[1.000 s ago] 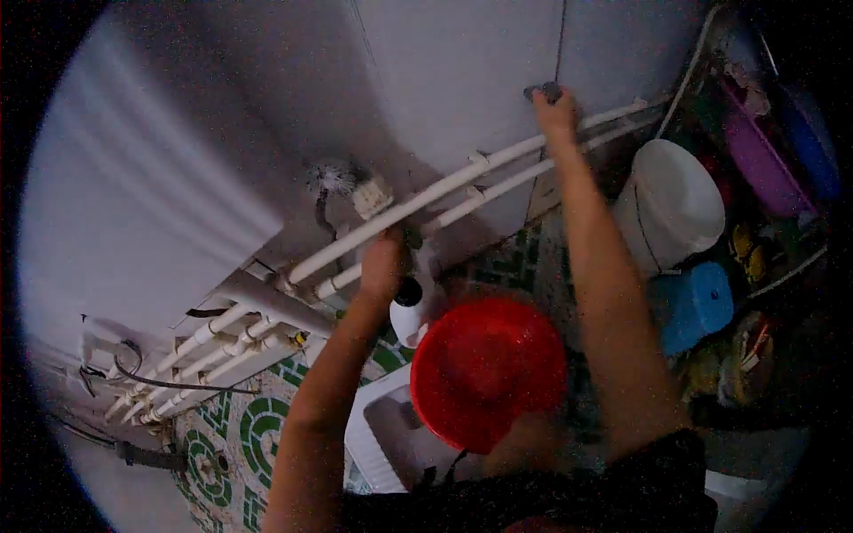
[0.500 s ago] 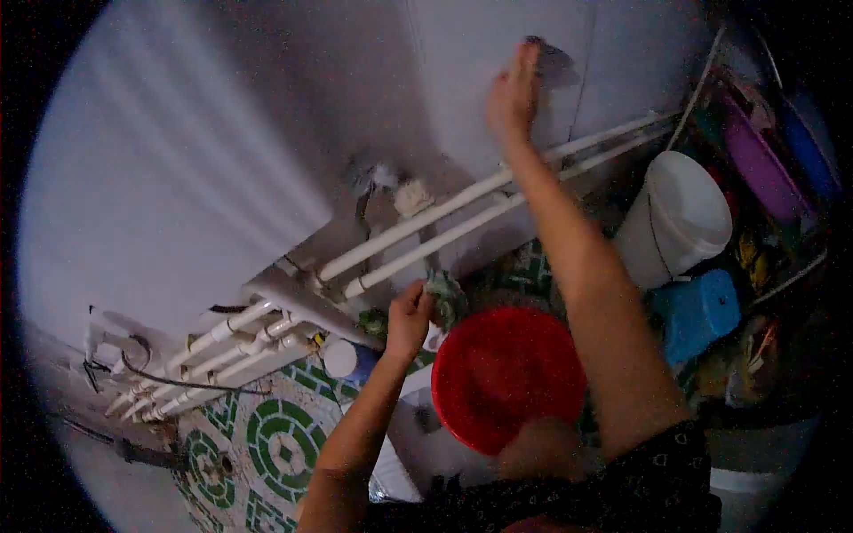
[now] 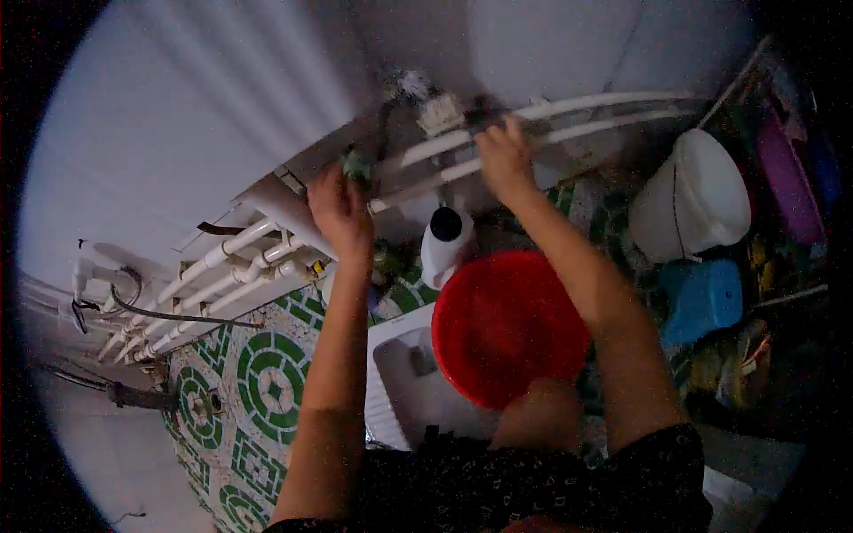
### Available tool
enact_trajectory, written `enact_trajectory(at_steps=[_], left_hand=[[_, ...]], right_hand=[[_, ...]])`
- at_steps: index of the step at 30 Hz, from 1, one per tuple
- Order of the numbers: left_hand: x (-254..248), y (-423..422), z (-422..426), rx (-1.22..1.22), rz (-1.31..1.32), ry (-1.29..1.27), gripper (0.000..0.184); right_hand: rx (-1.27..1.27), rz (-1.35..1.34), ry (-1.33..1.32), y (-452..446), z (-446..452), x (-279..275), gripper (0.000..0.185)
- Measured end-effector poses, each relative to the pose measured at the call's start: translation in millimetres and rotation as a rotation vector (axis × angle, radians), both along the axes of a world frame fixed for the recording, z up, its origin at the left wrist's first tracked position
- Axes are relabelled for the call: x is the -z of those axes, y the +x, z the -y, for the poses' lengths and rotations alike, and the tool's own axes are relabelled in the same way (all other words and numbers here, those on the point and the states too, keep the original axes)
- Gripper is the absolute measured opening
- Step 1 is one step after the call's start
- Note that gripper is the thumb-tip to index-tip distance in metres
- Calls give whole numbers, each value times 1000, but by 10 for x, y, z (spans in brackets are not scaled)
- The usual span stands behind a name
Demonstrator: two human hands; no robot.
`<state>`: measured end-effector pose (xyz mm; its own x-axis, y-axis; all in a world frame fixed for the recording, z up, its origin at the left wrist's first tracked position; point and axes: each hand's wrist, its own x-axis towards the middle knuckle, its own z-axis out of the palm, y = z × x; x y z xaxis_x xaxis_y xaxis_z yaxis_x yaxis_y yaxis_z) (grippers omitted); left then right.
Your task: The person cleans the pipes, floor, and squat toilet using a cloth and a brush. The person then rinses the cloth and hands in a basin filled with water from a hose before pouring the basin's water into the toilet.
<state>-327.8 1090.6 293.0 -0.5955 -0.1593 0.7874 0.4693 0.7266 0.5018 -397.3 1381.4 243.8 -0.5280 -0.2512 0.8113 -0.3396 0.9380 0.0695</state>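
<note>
My left hand [image 3: 340,213] is closed on a small crumpled grey-green cloth-like piece [image 3: 356,166], held in front of the white wall above the pipes. Its exact kind is too blurred to tell. My right hand [image 3: 508,164] reaches over the white pipes [image 3: 458,169] with its fingers apart. A dark patch by these fingertips could be a shadow or an object. Below and between my arms stand a white bottle with a black cap [image 3: 446,225] and a round red basin [image 3: 506,329]. The basin rests partly over the white squat toilet [image 3: 380,377].
On the right are a white bucket [image 3: 689,200], a blue plastic container [image 3: 704,298] and a purple basin [image 3: 786,182]. More pipes [image 3: 213,275] and a hose [image 3: 191,313] run along the left wall. The floor [image 3: 271,391] has green-and-white patterned tiles.
My right hand has come down from the wall to the pipes. My left hand has risen leftward with the crumpled piece, and the white bottle now shows plainly.
</note>
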Motion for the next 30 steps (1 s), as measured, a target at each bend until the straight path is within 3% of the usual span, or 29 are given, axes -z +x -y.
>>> enact_trajectory(at_steps=[3, 4, 6, 8, 10, 12, 13, 14, 15, 16, 17, 18, 19, 22, 24, 25, 27, 30], left_hand=[[225, -152, -256, -130, -148, -241, 33], [259, -147, -254, -137, -154, -293, 35], [314, -124, -252, -150, -169, -396, 41], [127, -111, -42, -96, -91, -580, 42], [64, 9, 131, -122, -105, -679, 40], [99, -2, 205, -211, -119, -742, 40], [114, -27, 180, -188, -118, -714, 40], [-96, 38, 121, -71, 203, -489, 39], [-506, 156, 30, 41, 519, -255, 38], [-553, 183, 16, 59, 541, -248, 37], [-600, 210, 1, 76, 563, -242, 35], [-299, 176, 96, 5, 301, -461, 33], [-40, 200, 157, -60, 34, -671, 31], [432, 466, 89, 113, 81, -566, 22], [1059, 612, 43, 213, 405, -255, 29], [1317, 688, 23, 241, 590, -162, 36], [1736, 752, 42, 342, 763, -314, 57], [2314, 766, -30, 346, 1093, 38, 78]], right_hand=[[-170, 69, 25, 168, -124, -183, 35], [-200, 317, -709, 216, -186, -361, 35], [-73, 190, -859, 144, -650, -250, 38], [78, -140, -363, 138, -989, -8, 41], [144, -129, -567, 278, -1028, -118, 42], [-196, 39, -1281, 281, -722, -69, 39], [-219, 148, -1163, 30, -586, 407, 39], [-248, 245, -1040, -225, -463, 888, 38], [36, 310, -352, -472, -338, 1344, 38], [-80, 211, -164, -122, -66, 993, 36], [-118, 201, -169, 71, 2, 719, 35], [-156, 191, -173, 278, 77, 420, 34], [-114, 276, -371, 301, -49, 405, 33], [3, 318, -269, 254, -928, 605, 33], [-5, 215, -369, 324, -1234, 835, 33], [19, 337, -642, 392, -1287, 1089, 34], [66, 546, -1196, 495, -1448, 1669, 37], [131, 398, -2259, 486, -1751, 2111, 46]])
